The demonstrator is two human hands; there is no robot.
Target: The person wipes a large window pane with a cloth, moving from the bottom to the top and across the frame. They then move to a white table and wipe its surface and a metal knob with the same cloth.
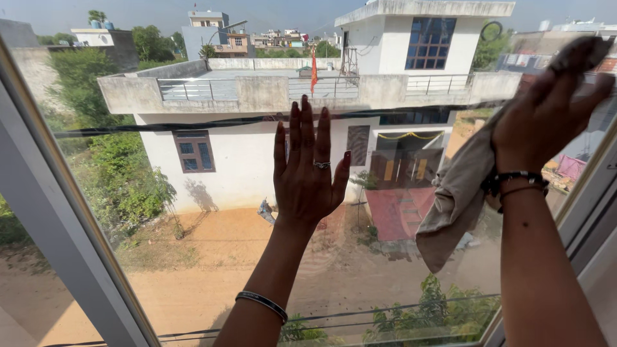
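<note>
So the person is standing right up at a big window pane (212, 257), looking down through it at a white house (257, 160) and a dirt yard (212, 270) outside. Both arms are reaching up and forward onto the glass.

The left hand (308, 173) is pressing flat against the pane, fingers straight and close together, pointing up, holding nothing. There's a ring on one finger and a dark bangle (262, 304) further down the forearm.

The right hand (546, 109) is sitting higher and off toward the upper right corner, near the window frame (588, 193). It's spread open over a beige cloth (459, 186), pinning it to the glass with the palm rather than gripping it in a fist, as far as I can tell. Dark bracelets (517, 183) are wrapping the wrist.

The cloth is the bit that matters here: only its top end is trapped under the right palm, and the rest is hanging down and leftward, so its long side is running diagonally from upper right to lower left. The loose tail is dangling in the gap between the two arms, closer to the right forearm, well apart from the left hand. So the right hand is clearly the one on it, and most of the glass is lying to the left and below the cloth.
</note>
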